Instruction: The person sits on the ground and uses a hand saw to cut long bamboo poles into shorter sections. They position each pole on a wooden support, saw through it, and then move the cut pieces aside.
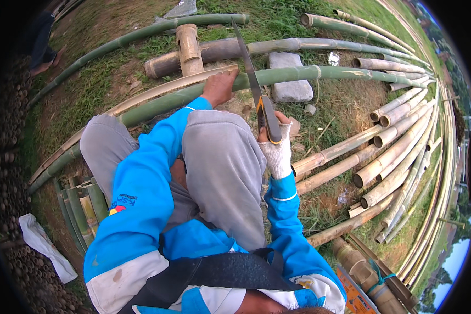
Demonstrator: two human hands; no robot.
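My right hand (pixel 277 142), in a white fingerless glove, is closed round the black and yellow handle of a hand saw (pixel 253 78). The blade points away from me and lies across a green bamboo pole (pixel 285 75); I cannot tell how deep it sits. Bare, my left hand (pixel 220 88) grips the same pole just left of the blade. A pale split strip of bamboo (pixel 157 93) runs along the pole's far side up to that hand. Under the pole, right of the saw, rests a grey stone block (pixel 292 93).
Beyond lie a thick brown bamboo log (pixel 220 51), a short upright bamboo piece (pixel 189 44) and another green pole (pixel 141 33). Cut bamboo poles (pixel 397 146) fan out at the right. A white sack (pixel 47 248) lies lower left, and a person's foot (pixel 58 55) shows upper left.
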